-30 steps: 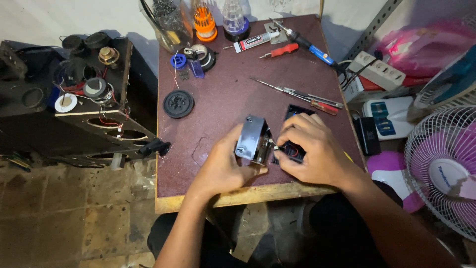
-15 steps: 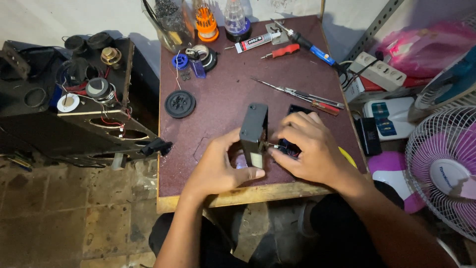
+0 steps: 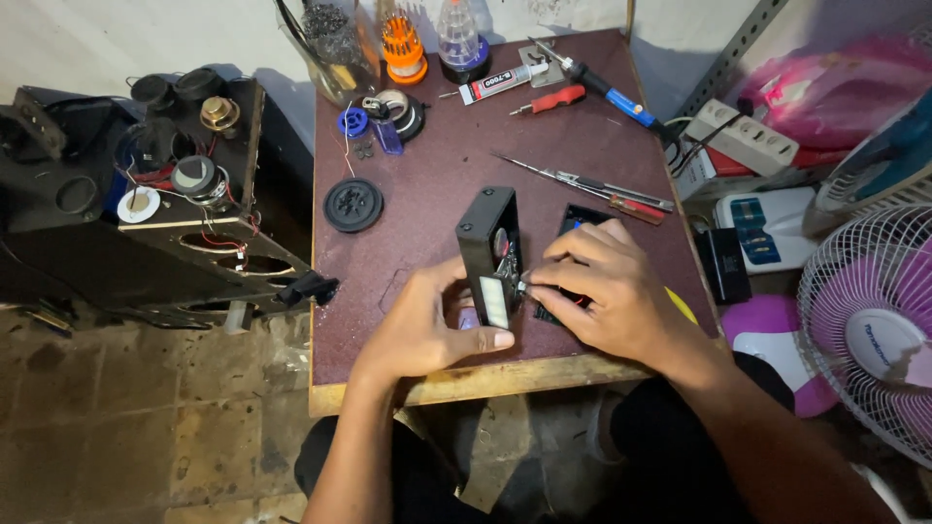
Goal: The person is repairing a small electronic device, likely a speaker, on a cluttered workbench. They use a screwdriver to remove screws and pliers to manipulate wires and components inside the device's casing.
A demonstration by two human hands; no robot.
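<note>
- Your left hand (image 3: 432,325) sits nearest the front edge of the tabletop (image 3: 427,218); its fingers are clamped on the lower end of the small black box (image 3: 488,254), thumb laid across the front.
- The small black box stands upright on its narrow end, open side turned right, a pale panel and a round part showing inside. Judgement: so tall and narrow, it may tip toward you if the left grip loosens.
- Your right hand (image 3: 612,296) lies just beside the box, its fingers (image 3: 546,284) pinched together at the open side on something too small to identify. Judgement: a hard tug here could strain the red wires (image 3: 573,301) glimpsed under the palm.
- A flat black cover (image 3: 581,219) lies partly under the right hand, touching the tabletop.
- Farther back, the long screwdrivers (image 3: 592,184) rest well clear of both hands; a black ribbed disc (image 3: 352,205) lies to the left.
- At the far edge stand the orange bit holder (image 3: 403,44), a glue tube (image 3: 500,85) and a blue-handled soldering iron (image 3: 607,89). Judgement: its lead could snag a reaching sleeve.
</note>
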